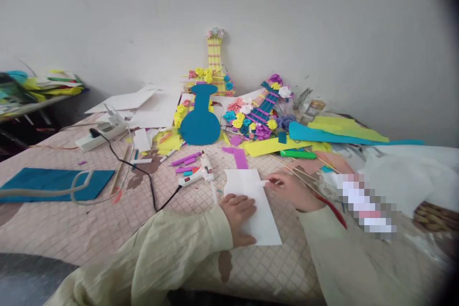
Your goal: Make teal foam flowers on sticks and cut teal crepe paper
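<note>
Dead centre on the tabletop, a white sheet (265, 222) lies flat, so call that the middle of the clock. Left hand (236, 215) is pressed down on it at 8 o'clock, palm down with the thumb spread and gripping nothing. Right hand (296, 192) is off at 2 o'clock, well apart from the left, fingertips pinched on a white sliver (264, 183) right by the sheet's edge. Can't tell if that's a separate bit or part of the sheet.

What worries me most is the glue gun (202, 173) at 10 o'clock. There's a red glow on its body, so my guess is it's powered and hot. A white stick (214, 191) sticks out its back end, almost to the left cuff, so a careless elbow could shove the gun round. Same deal with the black cord (148, 181) out at 9: snag it with that sleeve and the nozzle might swing or drip.

Other risk: the left hand only holds down the near-left part, so a hard tug from the right could twist or tear the paper. Also watch the red-handled tool (336, 215) at 3 o'clock, close to the right cuff.
</note>
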